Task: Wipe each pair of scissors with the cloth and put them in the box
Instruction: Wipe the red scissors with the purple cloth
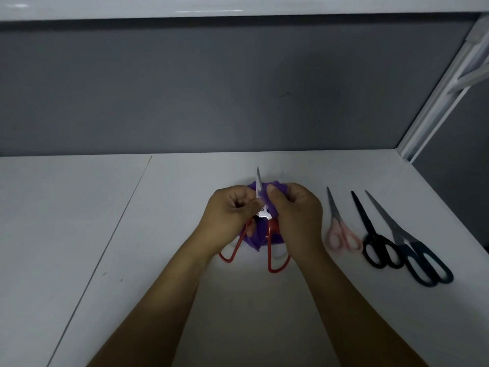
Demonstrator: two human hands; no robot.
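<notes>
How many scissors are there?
4. The left hand and right hand hold the red scissors in the cloth; the pink scissors, black scissors and dark blue scissors lie together on the table. Others may be hidden.

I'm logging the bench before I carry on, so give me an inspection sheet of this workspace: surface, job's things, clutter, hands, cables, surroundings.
Surface: white table, with a seam across its left part.
Job's things: red-handled scissors held in both hands, blade tip pointing away; purple cloth bunched round the blade. Pink scissors, black scissors and dark blue scissors lie closed side by side on the right. Box not in view.
Clutter: nothing seen.
Hands: left hand grips the red-handled scissors near the pivot; right hand pinches the purple cloth against the blade.
Cables: nothing seen.
Surroundings: grey wall behind; white frame at the right.
</notes>
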